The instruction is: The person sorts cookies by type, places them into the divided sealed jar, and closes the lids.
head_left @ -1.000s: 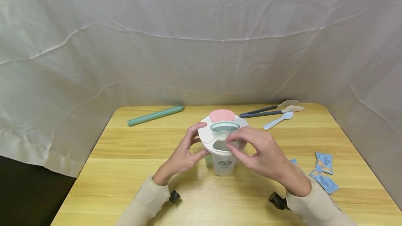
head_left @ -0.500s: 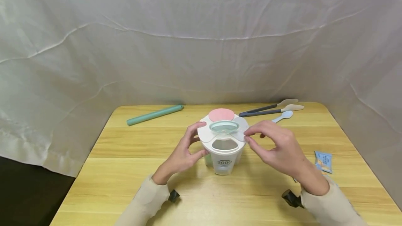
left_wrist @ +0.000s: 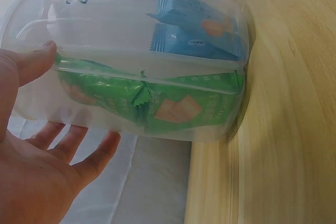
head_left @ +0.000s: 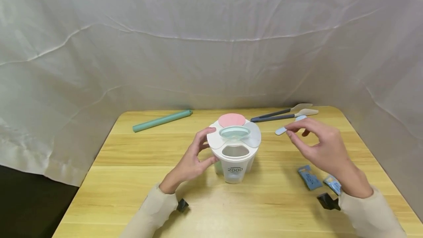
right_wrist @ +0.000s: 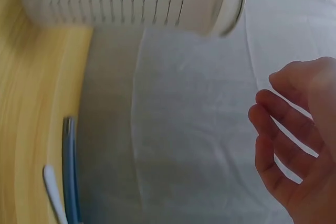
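Observation:
A clear divided storage container [head_left: 235, 170] stands upright on the table, its white lid [head_left: 216, 140] carrying coloured flaps. One pale green flap [head_left: 235, 132] is raised, leaving the front opening [head_left: 235, 151] uncovered. My left hand [head_left: 191, 162] grips the container's left side, thumb and fingers on different faces. Green snack packets [left_wrist: 184, 106] and blue snack packets [left_wrist: 194, 32] show through its walls in the left wrist view. My right hand [head_left: 325, 148] hovers to the right, fingers loosely bent and holding nothing in the right wrist view [right_wrist: 291, 135]; in the head view it overlaps the light blue spoon [head_left: 281, 131].
Tongs [head_left: 277, 118] with dark handles lie at the back right. A green rod [head_left: 162, 120] lies at the back left. Blue packets [head_left: 309, 177] rest on the table [head_left: 132, 201] below my right hand. A pale curtain [head_left: 211, 65] hangs behind.
My right hand has moved from the lid's front opening rightward, past the grey flap, to above the spoon. The left hand stays on the container, and the green flap remains raised.

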`<action>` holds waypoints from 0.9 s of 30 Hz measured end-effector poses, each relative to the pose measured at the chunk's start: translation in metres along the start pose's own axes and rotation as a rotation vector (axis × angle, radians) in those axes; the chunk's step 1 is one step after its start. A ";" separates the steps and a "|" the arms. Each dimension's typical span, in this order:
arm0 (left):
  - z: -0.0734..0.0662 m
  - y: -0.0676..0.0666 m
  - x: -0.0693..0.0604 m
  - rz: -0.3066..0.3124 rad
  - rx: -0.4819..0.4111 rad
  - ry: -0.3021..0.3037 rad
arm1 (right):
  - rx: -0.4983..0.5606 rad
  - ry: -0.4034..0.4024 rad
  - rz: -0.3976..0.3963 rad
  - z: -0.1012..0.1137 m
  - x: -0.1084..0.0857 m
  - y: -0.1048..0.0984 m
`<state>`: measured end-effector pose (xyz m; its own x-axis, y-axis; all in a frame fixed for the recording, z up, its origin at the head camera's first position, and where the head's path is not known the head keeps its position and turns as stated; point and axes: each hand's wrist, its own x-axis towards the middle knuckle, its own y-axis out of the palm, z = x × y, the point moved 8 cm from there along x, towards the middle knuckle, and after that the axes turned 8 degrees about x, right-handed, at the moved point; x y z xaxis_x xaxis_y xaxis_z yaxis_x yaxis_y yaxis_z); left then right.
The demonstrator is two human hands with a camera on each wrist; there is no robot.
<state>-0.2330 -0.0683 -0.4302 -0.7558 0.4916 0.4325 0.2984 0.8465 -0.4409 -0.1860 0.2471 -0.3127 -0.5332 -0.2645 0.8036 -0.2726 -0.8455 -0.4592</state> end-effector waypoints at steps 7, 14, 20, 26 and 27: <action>-0.001 0.002 0.000 0.007 -0.008 0.005 | -0.094 0.175 0.031 -0.031 -0.020 -0.025; -0.002 0.000 0.000 0.003 -0.006 0.007 | -0.153 0.308 0.064 -0.059 -0.045 -0.034; -0.001 0.001 0.000 0.005 -0.006 0.007 | -0.212 0.428 0.102 -0.087 -0.068 -0.049; -0.001 0.001 0.000 0.009 -0.010 0.000 | -0.213 0.505 0.146 -0.109 -0.093 -0.063; -0.001 0.001 0.000 0.007 -0.008 0.000 | -0.215 0.519 0.157 -0.113 -0.097 -0.064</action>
<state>-0.2320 -0.0676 -0.4296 -0.7535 0.4975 0.4297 0.3084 0.8448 -0.4374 -0.2076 0.3799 -0.4039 -0.8882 -0.0715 0.4539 -0.2861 -0.6870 -0.6680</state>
